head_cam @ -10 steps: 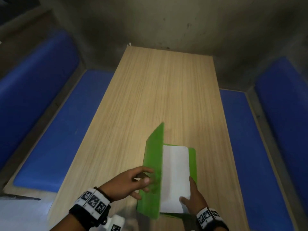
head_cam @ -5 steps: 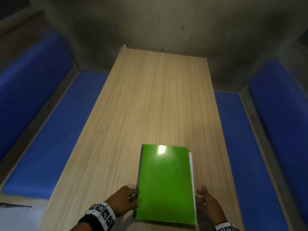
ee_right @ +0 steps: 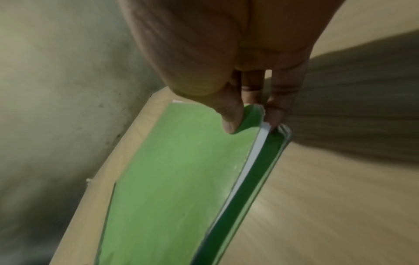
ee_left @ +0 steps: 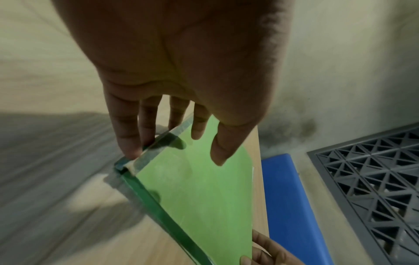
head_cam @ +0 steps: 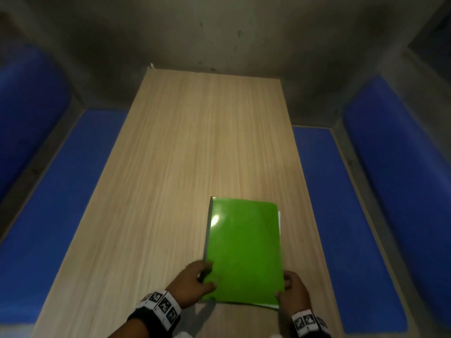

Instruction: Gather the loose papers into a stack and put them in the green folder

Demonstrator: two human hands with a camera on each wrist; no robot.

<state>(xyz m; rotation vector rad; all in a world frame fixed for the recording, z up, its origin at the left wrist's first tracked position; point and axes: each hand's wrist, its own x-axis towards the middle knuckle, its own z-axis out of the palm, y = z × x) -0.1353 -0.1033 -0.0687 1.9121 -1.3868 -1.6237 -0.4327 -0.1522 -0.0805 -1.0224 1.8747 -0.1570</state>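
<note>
While both grips pinch its near corners, glossy green folder (head_cam: pixel 244 250) closed, flat rectangle, white papers (ee_right: pixel 254 157) edge showing, pale wood-grain bench (head_cam: pixel 195 142), left hand (head_cam: pixel 192 281), right hand (head_cam: pixel 292 291).

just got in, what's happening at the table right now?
A person is filing papers into a green folder on the wooden table. The cover is closed and the folder lies flat near the table's near end. The left hand grips the near corner on the spine side, thumb on the cover. The right hand pinches the near corner on the open side. The white papers sit between the covers, their edge poking out slightly along the open side. No loose sheets show on the table.
</note>
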